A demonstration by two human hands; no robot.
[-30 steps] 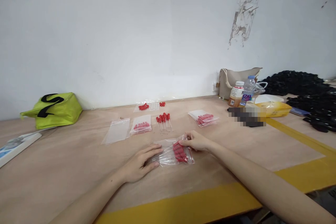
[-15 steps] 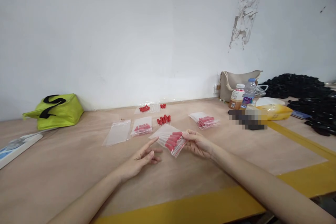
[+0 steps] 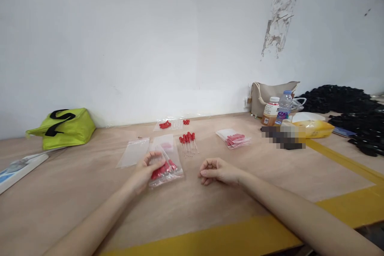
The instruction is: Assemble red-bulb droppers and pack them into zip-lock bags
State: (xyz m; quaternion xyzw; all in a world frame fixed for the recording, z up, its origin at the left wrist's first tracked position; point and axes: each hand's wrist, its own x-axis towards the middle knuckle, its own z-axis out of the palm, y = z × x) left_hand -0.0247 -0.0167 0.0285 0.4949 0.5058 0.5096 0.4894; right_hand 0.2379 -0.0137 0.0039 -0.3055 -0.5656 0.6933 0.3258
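My left hand (image 3: 147,170) is closed on a clear zip bag (image 3: 177,171) with several small red-handled, thin-shafted tools inside. This bag is tilted and partly overlaps another filled zip bag (image 3: 166,144) behind it. My fingers hide part of the contents. My right hand (image 3: 215,171) rests to the right, just above or on the table, fingers curled and nothing visible in them. Beyond the hands lies a loose row of the red-handled tools (image 3: 187,140). An empty-looking zip bag (image 3: 132,153) lies flat left of the filled ones.
A stack of filled zip bags (image 3: 235,139) lies at the right. More red pieces (image 3: 165,124) are on plastic by the wall. A green bag (image 3: 67,127) stands left. Bottles (image 3: 271,111), a tissue pack (image 3: 321,128) and a black heap (image 3: 336,98) are at the right.
The filled zip bag has passed from my right hand to my left and moved left. My right hand has let go and its fingers are now curled. The loose tools are less covered.
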